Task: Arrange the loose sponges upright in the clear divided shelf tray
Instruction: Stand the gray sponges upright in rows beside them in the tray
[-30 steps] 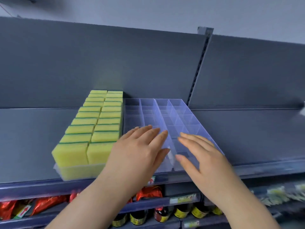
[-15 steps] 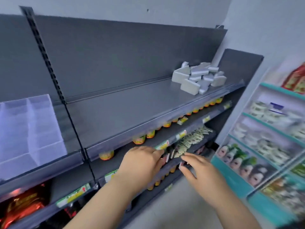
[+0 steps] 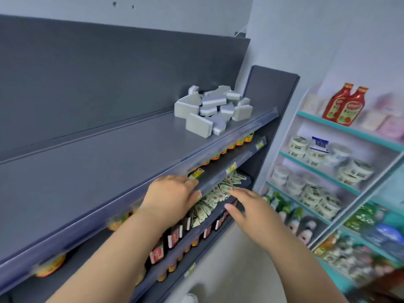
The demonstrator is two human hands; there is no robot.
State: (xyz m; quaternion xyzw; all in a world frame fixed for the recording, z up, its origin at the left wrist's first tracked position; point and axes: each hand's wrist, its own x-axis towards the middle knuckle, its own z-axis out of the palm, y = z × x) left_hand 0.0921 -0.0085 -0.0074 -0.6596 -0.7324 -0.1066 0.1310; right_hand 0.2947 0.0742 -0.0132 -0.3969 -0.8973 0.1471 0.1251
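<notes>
While grey-and-white rectangular foam sponges (image 3: 213, 110) lie heaped far along the dark grey metal shelf (image 3: 109, 158), left hand (image 3: 171, 196) and right hand (image 3: 251, 207) hover empty, fingers extended; clear tray unseen, heap judged unsorted.

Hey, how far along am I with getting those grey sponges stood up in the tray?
Done: nothing visible yet; the grey sponges lie in a loose heap at the far end of the shelf. In hand: nothing; the left hand and right hand are both empty and open, near the shelf's front edge. Left: every sponge, and the clear tray is out of view.
</notes>
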